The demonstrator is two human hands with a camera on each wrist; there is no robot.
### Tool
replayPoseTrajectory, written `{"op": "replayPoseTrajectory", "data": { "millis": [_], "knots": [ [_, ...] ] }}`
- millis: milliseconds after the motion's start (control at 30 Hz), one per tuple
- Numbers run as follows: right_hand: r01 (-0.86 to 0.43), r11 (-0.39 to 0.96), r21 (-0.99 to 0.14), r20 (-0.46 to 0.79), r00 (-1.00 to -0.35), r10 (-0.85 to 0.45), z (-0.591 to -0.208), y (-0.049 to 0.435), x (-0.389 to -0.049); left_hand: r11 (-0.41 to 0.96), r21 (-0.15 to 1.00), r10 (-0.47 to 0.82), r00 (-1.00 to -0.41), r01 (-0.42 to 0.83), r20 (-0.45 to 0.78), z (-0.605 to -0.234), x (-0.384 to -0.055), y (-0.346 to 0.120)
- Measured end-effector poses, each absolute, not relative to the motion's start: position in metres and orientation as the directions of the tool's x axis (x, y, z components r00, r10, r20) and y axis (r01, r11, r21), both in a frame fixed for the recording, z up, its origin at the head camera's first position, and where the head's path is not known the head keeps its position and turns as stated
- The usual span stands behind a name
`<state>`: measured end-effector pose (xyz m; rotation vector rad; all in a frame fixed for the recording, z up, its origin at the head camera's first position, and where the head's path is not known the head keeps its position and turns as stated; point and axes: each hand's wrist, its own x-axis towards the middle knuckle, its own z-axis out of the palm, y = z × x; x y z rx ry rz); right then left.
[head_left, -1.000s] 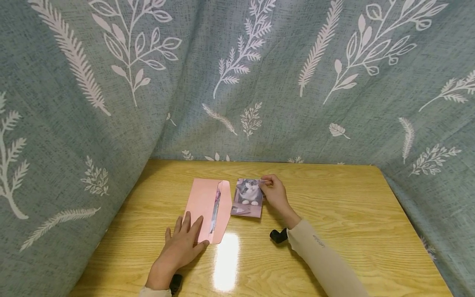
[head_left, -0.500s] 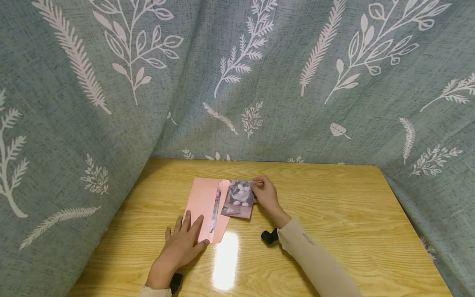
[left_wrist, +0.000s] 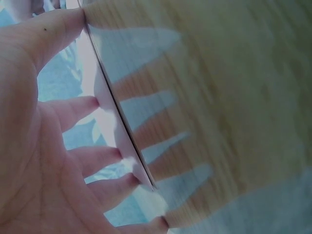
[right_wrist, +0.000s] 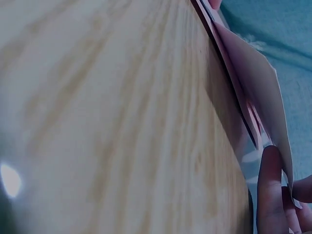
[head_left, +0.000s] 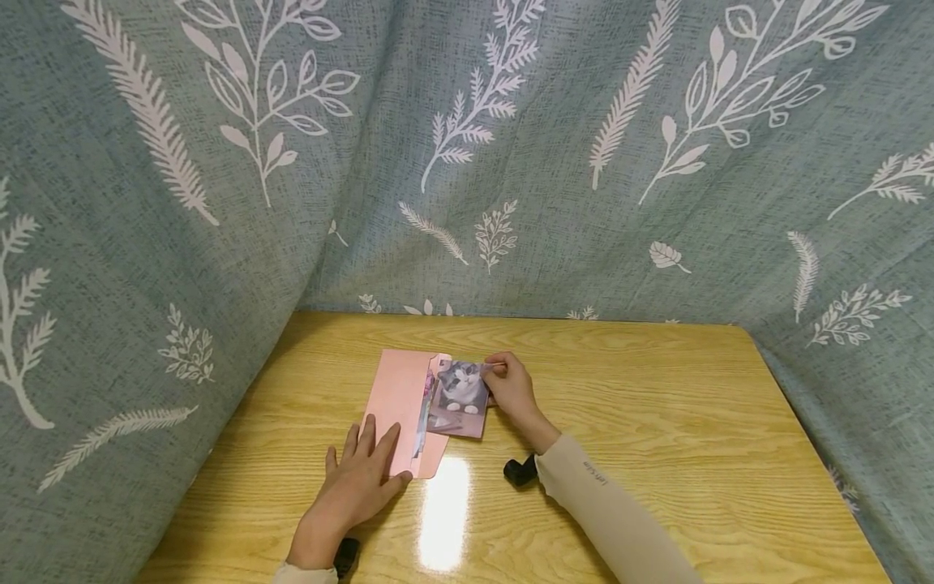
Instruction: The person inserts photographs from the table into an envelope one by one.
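A pink envelope [head_left: 400, 389] lies on the wooden table with its flap folded out to the right. Part of another picture [head_left: 421, 422] shows in its opening. My left hand [head_left: 357, 483] rests on the envelope's near left part, fingers spread and straight; in the left wrist view the fingertips [left_wrist: 114, 155] touch its edge. Over the flap, my right hand [head_left: 514, 393] pinches the upper right corner of a cat photo [head_left: 458, 397]. The right wrist view shows this photo [right_wrist: 258, 78] tilted above the envelope, held between thumb and fingers.
The wooden table [head_left: 642, 405] reaches to a green leaf-patterned curtain [head_left: 467, 162] behind and at both sides. A bright light reflection [head_left: 443, 515] lies on the tabletop in front of the envelope. Each wrist carries a black device [head_left: 520, 471].
My right hand has moved left with the cat photo, from beside the envelope to over its flap, close to the opening. My left hand and the envelope have stayed in place.
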<state>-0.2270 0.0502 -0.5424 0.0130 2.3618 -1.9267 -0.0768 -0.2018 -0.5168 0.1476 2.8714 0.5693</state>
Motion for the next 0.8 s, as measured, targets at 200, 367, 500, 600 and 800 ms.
{"op": "replayPoseTrajectory", "data": {
  "millis": [200, 367, 500, 600, 800],
  "knots": [
    [0.067, 0.207, -0.976, -0.085, -0.993, -0.078, -0.542, 0.044, -0.224, 0.918, 0.392, 0.138, -0.974, 0.058, -0.181, -0.515, -0.076, -0.201],
    [0.074, 0.188, -0.979, -0.092, -0.992, -0.089, -0.542, 0.038, -0.221, 0.921, 0.385, 0.14, -0.974, 0.062, -0.176, -0.515, -0.076, -0.202],
    [0.087, 0.173, -0.981, -0.103, -0.991, -0.086, -0.541, 0.032, -0.22, 0.922, 0.382, 0.14, -0.975, 0.065, -0.173, -0.515, -0.076, -0.202],
    [0.097, 0.171, -0.981, -0.113, -0.99, -0.085, -0.541, 0.029, -0.22, 0.922, 0.382, 0.141, -0.975, 0.066, -0.174, -0.515, -0.076, -0.202],
    [0.102, 0.178, -0.979, -0.119, -0.989, -0.085, -0.538, 0.023, -0.218, 0.92, 0.386, 0.143, -0.974, 0.066, -0.175, -0.516, -0.076, -0.202]
  ]
}}
